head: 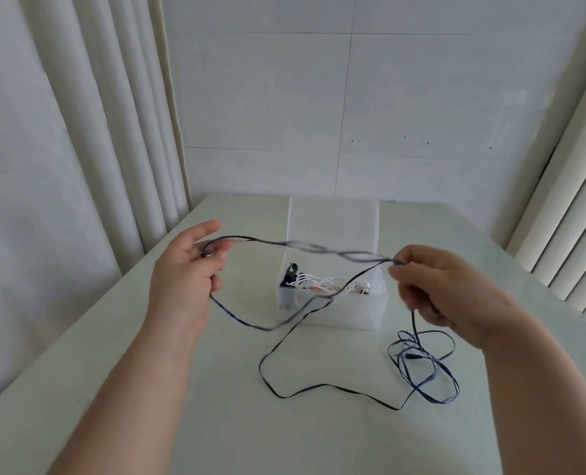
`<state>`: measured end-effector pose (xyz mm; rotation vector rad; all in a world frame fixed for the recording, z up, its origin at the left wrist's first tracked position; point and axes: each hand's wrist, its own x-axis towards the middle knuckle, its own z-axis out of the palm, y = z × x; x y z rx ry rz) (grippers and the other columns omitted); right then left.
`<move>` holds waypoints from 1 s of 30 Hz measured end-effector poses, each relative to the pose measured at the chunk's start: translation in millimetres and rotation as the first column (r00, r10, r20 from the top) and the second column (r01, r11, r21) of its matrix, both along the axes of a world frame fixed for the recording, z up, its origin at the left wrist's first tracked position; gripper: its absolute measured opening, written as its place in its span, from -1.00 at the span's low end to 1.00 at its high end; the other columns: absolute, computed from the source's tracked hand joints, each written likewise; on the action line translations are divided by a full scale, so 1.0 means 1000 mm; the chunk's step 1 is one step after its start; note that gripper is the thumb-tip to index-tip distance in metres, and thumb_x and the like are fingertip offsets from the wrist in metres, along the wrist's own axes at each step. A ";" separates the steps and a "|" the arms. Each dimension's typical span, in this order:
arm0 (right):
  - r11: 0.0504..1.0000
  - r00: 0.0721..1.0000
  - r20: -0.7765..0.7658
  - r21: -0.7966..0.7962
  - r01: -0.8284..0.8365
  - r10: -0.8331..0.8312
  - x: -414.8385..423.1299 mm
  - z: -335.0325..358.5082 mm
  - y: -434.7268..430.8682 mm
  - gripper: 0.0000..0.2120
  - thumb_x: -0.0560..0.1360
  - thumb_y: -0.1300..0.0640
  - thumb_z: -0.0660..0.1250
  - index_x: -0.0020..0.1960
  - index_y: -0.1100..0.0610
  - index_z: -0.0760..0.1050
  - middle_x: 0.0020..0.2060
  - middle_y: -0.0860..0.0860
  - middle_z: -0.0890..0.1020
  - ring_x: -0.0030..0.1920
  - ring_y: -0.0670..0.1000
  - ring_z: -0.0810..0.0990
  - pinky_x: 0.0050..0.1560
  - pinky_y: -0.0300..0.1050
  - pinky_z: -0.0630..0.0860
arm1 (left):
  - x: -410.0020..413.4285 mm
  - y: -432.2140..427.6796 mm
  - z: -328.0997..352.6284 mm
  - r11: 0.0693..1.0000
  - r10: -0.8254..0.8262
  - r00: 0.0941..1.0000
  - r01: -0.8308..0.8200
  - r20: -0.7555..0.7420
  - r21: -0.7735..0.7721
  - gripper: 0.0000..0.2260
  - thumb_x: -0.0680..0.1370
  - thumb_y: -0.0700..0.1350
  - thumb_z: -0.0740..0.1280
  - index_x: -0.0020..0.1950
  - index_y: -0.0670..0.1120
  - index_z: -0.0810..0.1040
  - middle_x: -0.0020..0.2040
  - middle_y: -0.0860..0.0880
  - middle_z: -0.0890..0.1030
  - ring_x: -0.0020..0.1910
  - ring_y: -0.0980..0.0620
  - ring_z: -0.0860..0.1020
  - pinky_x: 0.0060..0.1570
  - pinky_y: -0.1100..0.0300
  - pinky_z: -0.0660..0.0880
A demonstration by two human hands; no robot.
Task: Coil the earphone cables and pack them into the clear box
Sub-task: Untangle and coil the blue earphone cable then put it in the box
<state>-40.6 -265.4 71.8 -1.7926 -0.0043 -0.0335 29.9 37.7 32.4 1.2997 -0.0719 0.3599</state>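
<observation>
Stretching between left fingers [206, 230] and right fingers [409, 256], dark cable [247, 238]

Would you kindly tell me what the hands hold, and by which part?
The dark earphone cable: the left hand has one end of a loop round its fingers, the right hand pinches the other end.

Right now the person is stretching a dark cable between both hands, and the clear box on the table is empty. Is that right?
Not quite. The clear box is not empty: the head view shows white cables lying inside it. The rest holds: the left hand and the right hand stretch a dark cable between them.
</observation>
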 end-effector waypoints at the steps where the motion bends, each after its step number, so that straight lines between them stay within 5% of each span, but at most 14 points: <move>1: 0.997 0.998 0.021 0.047 0.062 -0.063 0.000 0.001 -0.003 -0.77 0.52 0.25 0.32 -0.31 0.08 0.49 -0.54 0.05 0.45 -0.61 -0.06 0.22 -0.59 -0.35 0.13 | 0.001 0.000 -0.002 0.989 0.113 0.994 -0.113 0.001 0.096 -0.62 0.48 -0.36 0.29 0.00 0.14 0.61 -0.15 0.00 0.67 -0.33 0.11 0.51 -0.43 0.22 0.33; 3: 0.977 0.974 0.077 0.023 0.212 -0.213 0.002 0.001 -0.006 -0.81 0.46 0.21 0.41 -0.31 0.08 0.50 -0.56 -0.01 0.42 -0.60 -0.07 0.24 -0.61 -0.32 0.15 | 0.001 0.001 -0.004 0.937 0.293 0.956 -0.290 0.013 0.194 -0.77 0.46 -0.18 0.35 -0.07 0.17 0.61 -0.19 0.02 0.66 -0.42 0.08 0.53 -0.42 0.18 0.35; 5: 0.914 0.923 0.204 -0.181 0.364 -0.328 0.004 -0.001 -0.005 -0.85 0.38 0.16 0.49 -0.29 0.08 0.53 -0.58 -0.09 0.46 -0.61 -0.11 0.29 -0.62 -0.32 0.19 | 0.001 0.000 -0.004 0.941 0.326 0.944 -0.319 -0.048 0.112 -0.97 0.45 -0.03 0.40 -0.13 0.10 0.60 -0.32 0.03 0.64 -0.53 0.09 0.50 -0.54 0.23 0.33; 8: 0.790 0.868 0.347 -0.384 0.477 -0.356 0.005 -0.004 -0.001 -0.87 0.36 0.09 0.49 -0.29 0.01 0.54 -0.55 -0.16 0.53 -0.60 -0.15 0.39 -0.57 -0.29 0.29 | 0.003 0.002 -0.005 0.983 0.151 0.955 -0.171 -0.257 -0.058 -0.74 0.43 0.14 0.43 -0.17 -0.05 0.56 -0.53 0.06 0.39 -0.63 0.09 0.31 -0.61 0.32 0.18; 13: 0.742 0.828 0.347 -0.378 0.553 -0.440 0.005 -0.003 -0.002 -0.90 0.44 0.03 0.40 -0.26 -0.08 0.55 -0.46 -0.18 0.65 -0.58 -0.14 0.45 -0.45 -0.22 0.33 | 0.002 0.005 -0.004 0.963 0.248 0.943 -0.215 -0.221 0.160 -0.79 0.24 0.00 0.49 -0.43 0.01 0.48 -0.46 0.01 0.26 -0.48 -0.01 0.17 -0.43 0.16 0.08; 16: 0.802 0.856 0.322 -0.325 0.500 -0.403 0.003 -0.001 -0.005 -0.90 0.43 0.06 0.38 -0.26 -0.05 0.59 -0.46 -0.18 0.66 -0.66 -0.14 0.34 -0.61 -0.29 0.26 | 0.002 0.002 -0.001 0.980 0.174 0.948 -0.141 -0.265 0.140 -0.74 0.31 -0.08 0.44 -0.44 0.01 0.37 -0.49 0.02 0.24 -0.52 0.01 0.15 -0.46 0.21 0.07; 19: 0.870 0.960 0.144 -0.407 0.277 -0.238 0.000 0.001 -0.008 -0.93 0.37 0.06 0.46 -0.29 -0.03 0.66 -0.48 -0.09 0.66 -0.63 -0.15 0.28 -0.62 -0.33 0.22 | -0.001 0.001 0.003 0.970 -0.118 0.956 0.053 -0.269 -0.237 -0.76 0.43 -0.15 0.30 -0.36 -0.03 0.29 -0.53 0.07 0.24 -0.59 0.10 0.17 -0.61 0.29 0.08; 22: 0.848 0.996 -0.049 -0.529 0.034 -0.071 -0.004 0.001 -0.003 -0.89 0.28 0.08 0.54 -0.29 -0.13 0.67 -0.43 -0.13 0.66 -0.55 -0.14 0.42 -0.54 -0.34 0.33 | -0.006 -0.001 0.009 0.822 -0.389 0.918 0.305 -0.083 -0.481 -0.90 0.37 -0.14 0.25 -0.31 -0.05 0.35 -0.45 0.03 0.27 -0.52 0.09 0.21 -0.57 0.27 0.15; 25: 0.831 0.998 -0.008 -0.554 0.041 -0.054 -0.003 0.000 0.001 -0.82 0.27 0.08 0.54 -0.23 -0.20 0.66 -0.32 -0.18 0.69 -0.34 -0.03 0.58 -0.37 -0.30 0.45 | -0.011 -0.008 0.013 0.767 -0.454 0.890 0.415 0.042 -0.489 -0.86 0.48 -0.10 0.21 -0.27 -0.06 0.46 -0.41 0.02 0.29 -0.48 0.07 0.25 -0.52 0.24 0.19; 30: 0.835 0.998 -0.054 -0.548 -0.056 0.031 0.003 -0.007 0.023 -0.93 0.38 0.06 0.40 -0.23 -0.02 0.67 -0.46 -0.08 0.62 -0.57 -0.13 0.33 -0.55 -0.35 0.28 | -0.018 -0.017 0.019 0.758 -0.531 0.832 0.552 0.161 -0.347 -0.75 0.57 -0.02 0.18 0.07 -0.02 0.63 -0.41 0.03 0.38 -0.50 0.10 0.27 -0.54 0.27 0.25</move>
